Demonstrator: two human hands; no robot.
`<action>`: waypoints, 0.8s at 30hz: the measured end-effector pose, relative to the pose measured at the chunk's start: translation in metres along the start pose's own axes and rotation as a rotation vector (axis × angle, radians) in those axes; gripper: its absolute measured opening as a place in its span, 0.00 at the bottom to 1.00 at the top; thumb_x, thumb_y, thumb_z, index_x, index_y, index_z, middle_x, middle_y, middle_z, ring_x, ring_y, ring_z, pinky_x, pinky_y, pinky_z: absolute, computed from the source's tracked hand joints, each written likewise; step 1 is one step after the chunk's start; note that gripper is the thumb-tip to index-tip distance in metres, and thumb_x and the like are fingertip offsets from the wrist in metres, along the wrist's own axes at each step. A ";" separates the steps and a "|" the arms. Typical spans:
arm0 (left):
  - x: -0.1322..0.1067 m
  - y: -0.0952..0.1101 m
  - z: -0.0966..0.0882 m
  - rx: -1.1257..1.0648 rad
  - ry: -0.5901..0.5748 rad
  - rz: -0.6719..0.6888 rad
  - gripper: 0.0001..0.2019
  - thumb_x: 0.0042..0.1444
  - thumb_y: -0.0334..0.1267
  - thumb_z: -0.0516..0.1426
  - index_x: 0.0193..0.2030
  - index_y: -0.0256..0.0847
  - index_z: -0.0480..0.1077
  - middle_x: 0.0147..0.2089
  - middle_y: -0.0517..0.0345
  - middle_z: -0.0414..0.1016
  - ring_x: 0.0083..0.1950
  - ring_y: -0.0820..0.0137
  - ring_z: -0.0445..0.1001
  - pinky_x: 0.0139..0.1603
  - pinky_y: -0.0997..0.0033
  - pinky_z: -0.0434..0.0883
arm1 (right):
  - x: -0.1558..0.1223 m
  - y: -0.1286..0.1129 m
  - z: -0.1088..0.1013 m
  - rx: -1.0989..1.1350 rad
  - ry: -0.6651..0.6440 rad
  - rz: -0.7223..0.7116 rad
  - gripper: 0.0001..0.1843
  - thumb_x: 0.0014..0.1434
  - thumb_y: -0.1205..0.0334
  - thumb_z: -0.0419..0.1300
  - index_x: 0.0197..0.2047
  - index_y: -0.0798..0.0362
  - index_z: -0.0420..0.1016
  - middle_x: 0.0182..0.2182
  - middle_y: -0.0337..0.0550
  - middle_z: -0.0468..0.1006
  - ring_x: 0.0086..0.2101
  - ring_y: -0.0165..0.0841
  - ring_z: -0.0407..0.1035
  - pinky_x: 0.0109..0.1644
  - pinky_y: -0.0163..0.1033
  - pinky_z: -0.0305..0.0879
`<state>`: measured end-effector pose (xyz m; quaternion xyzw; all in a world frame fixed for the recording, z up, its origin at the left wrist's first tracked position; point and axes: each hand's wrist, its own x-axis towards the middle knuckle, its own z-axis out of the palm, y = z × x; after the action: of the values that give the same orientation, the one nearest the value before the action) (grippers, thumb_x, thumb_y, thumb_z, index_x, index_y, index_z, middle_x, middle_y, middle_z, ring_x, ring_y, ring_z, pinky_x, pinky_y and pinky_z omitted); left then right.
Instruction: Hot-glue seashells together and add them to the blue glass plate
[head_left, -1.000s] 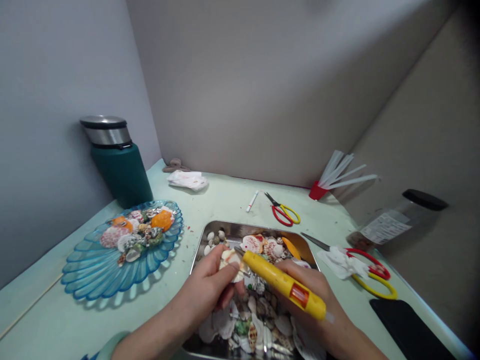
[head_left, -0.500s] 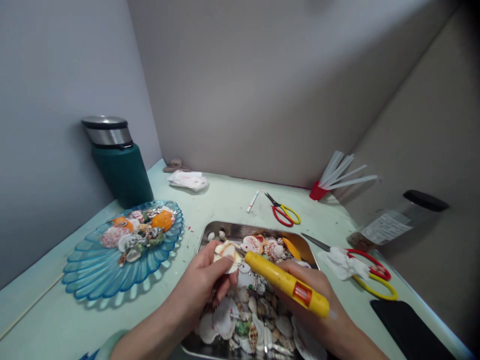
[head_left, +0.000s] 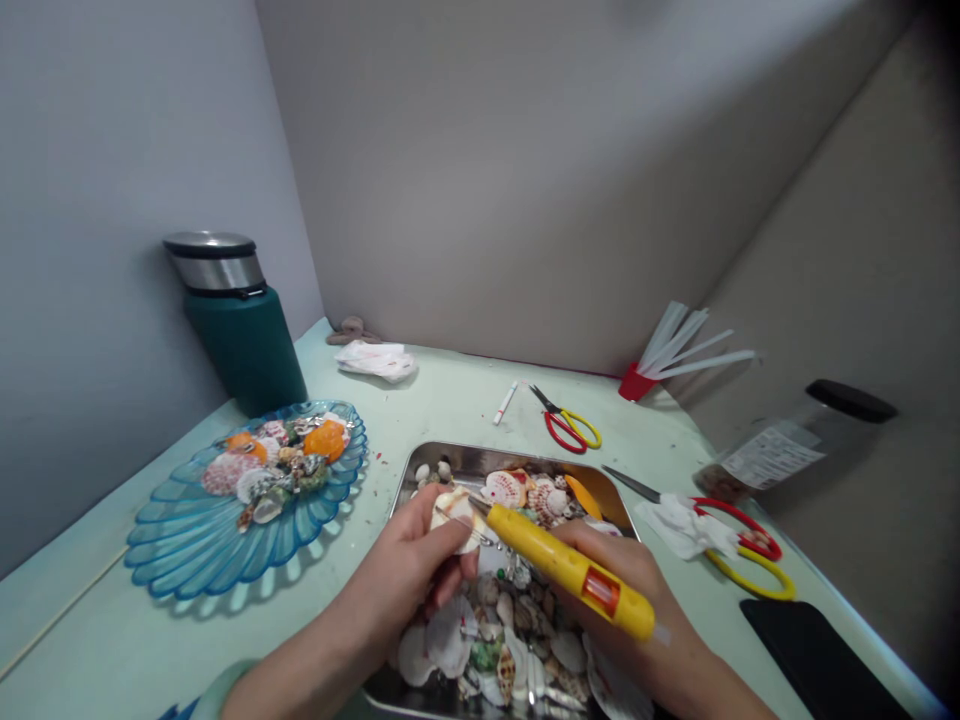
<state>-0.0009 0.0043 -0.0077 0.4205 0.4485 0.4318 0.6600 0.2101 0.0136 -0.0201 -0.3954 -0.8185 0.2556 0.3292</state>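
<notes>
My left hand (head_left: 401, 555) pinches a cream-white seashell (head_left: 452, 508) between thumb and fingers. A thin metal piece, like a hairpin, lies across the shell; its exact kind is hard to make out. In my right hand (head_left: 637, 575) is a yellow hot glue gun (head_left: 562, 565), pen-shaped, with an orange window and a clear stick end at its back. The metal nozzle points at the shell's right edge; whether it touches cannot be told. Both hands are over a metal tray (head_left: 480, 458) holding many shells (head_left: 506, 487) and small trinkets.
Left stands a blue scalloped plate (head_left: 187, 545) with shells, before a green bottle (head_left: 247, 350). Behind the tray lie small scissors (head_left: 559, 412) and a white stick (head_left: 505, 403). Rightward are large scissors (head_left: 742, 570), tissue (head_left: 682, 525), a red cup (head_left: 637, 382) of glue sticks, a jar (head_left: 795, 440) and a black phone-like slab (head_left: 817, 650).
The shell in my left hand has tilted and shifted slightly right, with the thin metal piece now at another angle. The glue gun has moved a little left.
</notes>
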 end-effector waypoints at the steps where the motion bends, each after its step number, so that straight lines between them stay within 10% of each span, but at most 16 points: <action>1: 0.000 0.000 0.000 -0.004 0.003 0.005 0.05 0.57 0.38 0.51 0.33 0.41 0.58 0.21 0.67 0.67 0.13 0.84 0.51 0.14 0.82 0.49 | 0.000 -0.001 0.000 -0.002 0.003 0.006 0.04 0.56 0.64 0.55 0.33 0.52 0.71 0.23 0.36 0.72 0.23 0.29 0.66 0.27 0.33 0.58; 24: 0.000 0.003 0.002 -0.036 -0.042 -0.075 0.05 0.54 0.37 0.53 0.31 0.40 0.59 0.18 0.68 0.65 0.12 0.84 0.50 0.13 0.83 0.46 | 0.000 0.000 0.000 0.004 0.004 0.006 0.06 0.57 0.62 0.53 0.32 0.53 0.70 0.22 0.37 0.71 0.23 0.29 0.65 0.27 0.33 0.57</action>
<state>0.0003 0.0046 -0.0047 0.4006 0.4420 0.4059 0.6924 0.2097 0.0138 -0.0198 -0.3976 -0.8162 0.2573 0.3309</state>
